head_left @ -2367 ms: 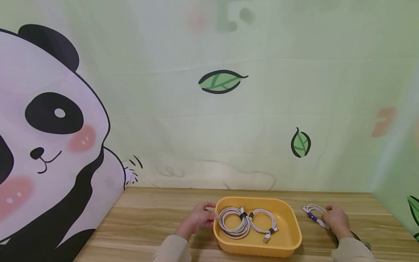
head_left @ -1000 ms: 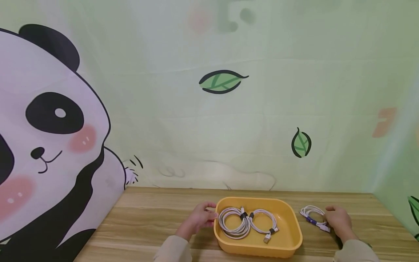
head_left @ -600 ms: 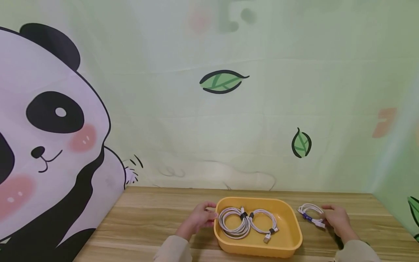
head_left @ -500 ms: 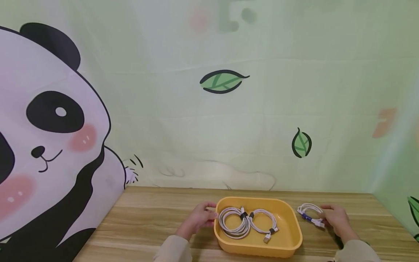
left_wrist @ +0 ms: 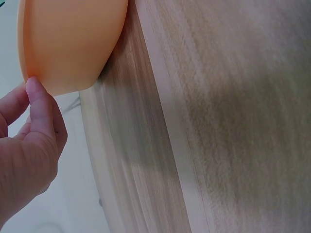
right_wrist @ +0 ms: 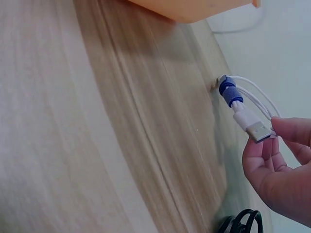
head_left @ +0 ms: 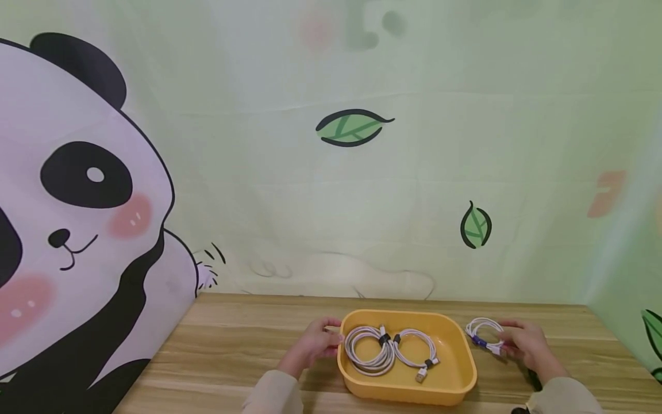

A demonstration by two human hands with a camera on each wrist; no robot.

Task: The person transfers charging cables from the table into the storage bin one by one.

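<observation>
A yellow plastic tray (head_left: 408, 399) stands on the table, with two coiled white cables lying inside: a thicker coil (head_left: 368, 371) at the left and a thinner coil with a USB plug (head_left: 421, 375) beside it. At the tray's left end, my left hand (head_left: 316, 342) pinches the rim; the thumb (left_wrist: 40, 104) shows against the wall in the left wrist view. My right hand (head_left: 527, 345) pinches a third coiled white USB cable (head_left: 479, 341) just right of the tray. A blue tie (right_wrist: 230, 91) binds this coil, and its USB plug (right_wrist: 257, 131) points toward the fingers.
A black cable (right_wrist: 240, 223) lies on the table near the right wrist, mostly hidden by the arm in the head view. Behind the wooden table (head_left: 248, 345) hangs a pale green cloth (head_left: 258, 190) printed with a panda and leaves.
My right hand has shifted left toward the tray with the white cable, away from the black cable. My left hand has kept its place at the tray's rim.
</observation>
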